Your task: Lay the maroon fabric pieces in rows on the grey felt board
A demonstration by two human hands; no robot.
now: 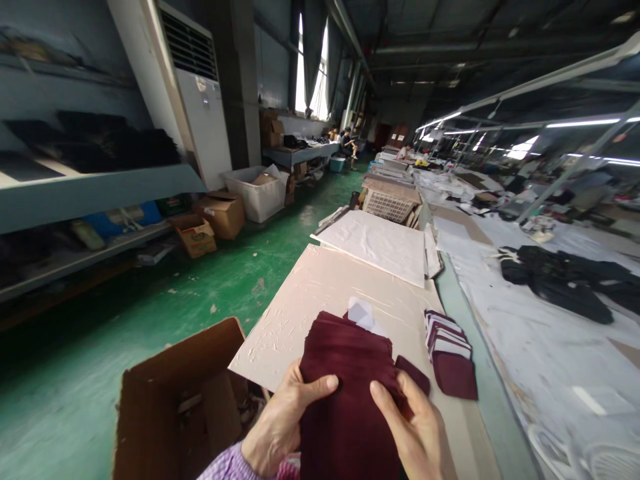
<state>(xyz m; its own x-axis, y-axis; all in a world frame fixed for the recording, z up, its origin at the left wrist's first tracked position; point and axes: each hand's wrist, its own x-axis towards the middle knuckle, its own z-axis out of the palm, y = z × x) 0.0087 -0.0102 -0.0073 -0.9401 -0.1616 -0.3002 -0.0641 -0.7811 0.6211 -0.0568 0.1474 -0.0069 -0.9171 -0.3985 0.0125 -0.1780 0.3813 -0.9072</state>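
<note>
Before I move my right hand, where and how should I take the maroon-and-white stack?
Probably by both long sides, from above: the maroon-and-white stack lies fanned lengthwise, its pieces overlapping in steps, so pushing at either end might slide them apart.

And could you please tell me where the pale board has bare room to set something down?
The pale board is bare on its left, between the white sheet and open box, and from the white slip towards the maroon stack. That stack crowds its right edge; the left hand and right hand, holding maroon cloth, crowd the near middle.
</note>
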